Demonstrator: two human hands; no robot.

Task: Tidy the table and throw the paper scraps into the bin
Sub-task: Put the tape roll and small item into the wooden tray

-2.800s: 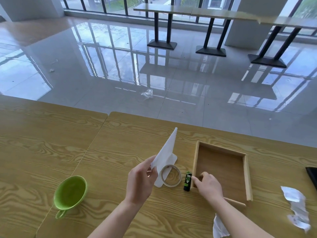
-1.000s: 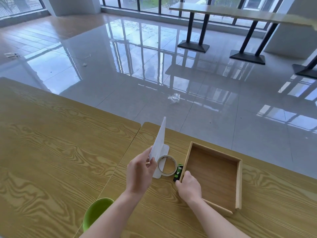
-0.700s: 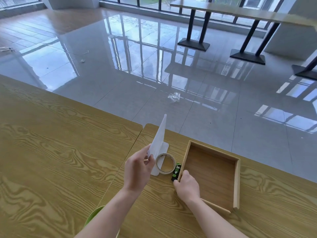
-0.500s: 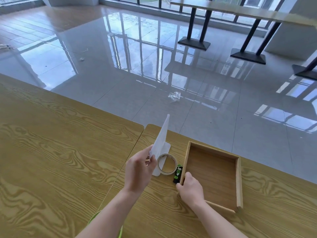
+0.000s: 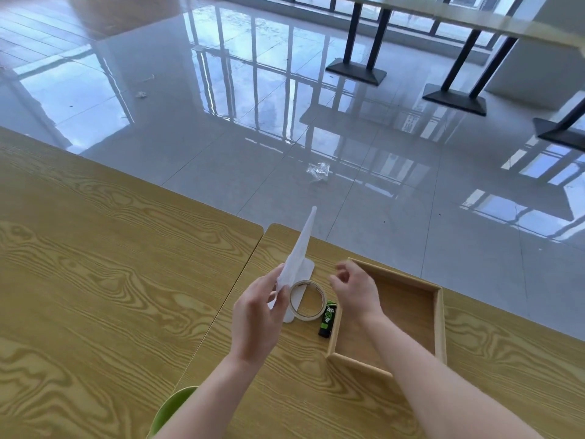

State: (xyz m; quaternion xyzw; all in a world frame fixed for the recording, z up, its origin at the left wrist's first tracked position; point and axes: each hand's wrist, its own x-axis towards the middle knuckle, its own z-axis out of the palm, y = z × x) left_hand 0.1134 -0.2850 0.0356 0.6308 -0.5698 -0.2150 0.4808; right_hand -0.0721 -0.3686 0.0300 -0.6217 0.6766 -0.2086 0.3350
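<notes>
Paper scrap (image 5: 300, 251) sits pinched in our left hand (image 5: 258, 318), its long axis pointing up and away from us. A second white piece (image 5: 306, 269) lies flat under the tape roll (image 5: 305, 316), just below-left of our right hand (image 5: 354, 289), which hovers nearer, fingers loosely curled and empty. Beyond the wood-grain table (image 5: 110, 296) we see glossy tiled floor and no bin.
</notes>
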